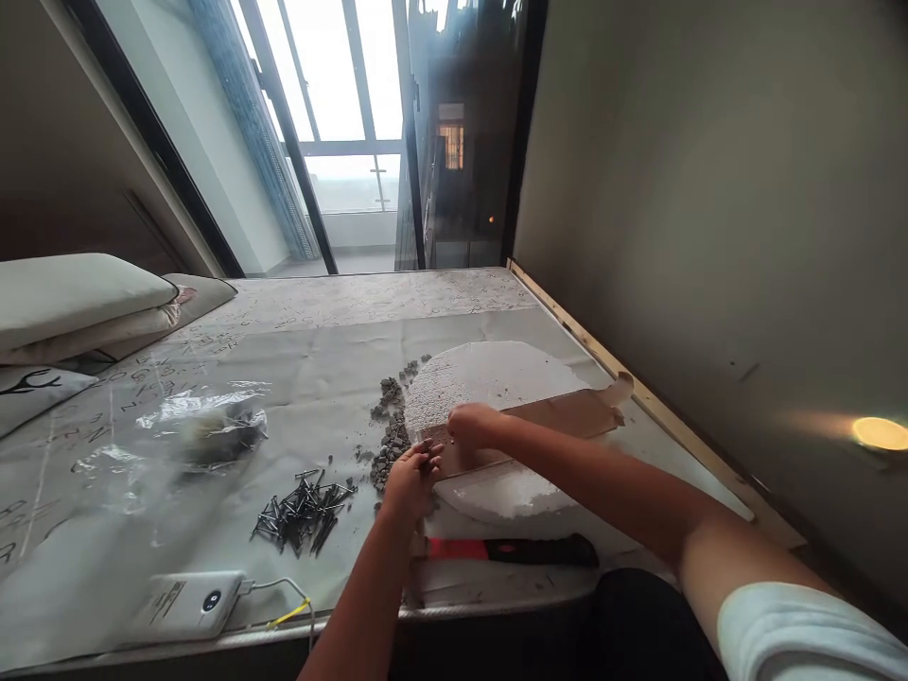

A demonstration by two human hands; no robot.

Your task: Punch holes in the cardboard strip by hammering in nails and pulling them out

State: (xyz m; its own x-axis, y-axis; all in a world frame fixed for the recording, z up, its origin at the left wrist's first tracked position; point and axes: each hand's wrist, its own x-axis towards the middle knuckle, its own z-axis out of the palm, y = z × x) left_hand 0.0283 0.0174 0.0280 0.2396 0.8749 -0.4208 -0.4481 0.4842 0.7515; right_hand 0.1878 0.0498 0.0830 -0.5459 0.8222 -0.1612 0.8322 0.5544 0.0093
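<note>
My left hand [410, 478] is at the left end of a brown board-like strip [567, 413], fingers curled around small dark grey bits. My right hand [474, 427] is closed over the same end of the strip; whatever is in its fingers is hidden. The strip lies across a round white foam-like disc [497, 369]. Along the disc's left edge runs a trail of grey crumbled chips [390, 440]. Nearer to me lies a hammer [517, 550] with a red and black handle, its head partly hidden by my left forearm.
A heap of dark nails [302, 511] lies left of my left hand. Behind it is a clear plastic bag [213, 426] with something dark inside. A white power bank [188, 605] with a cable sits at the front edge. Pillows [78, 298] are far left; a wooden rail [602, 355] borders the wall.
</note>
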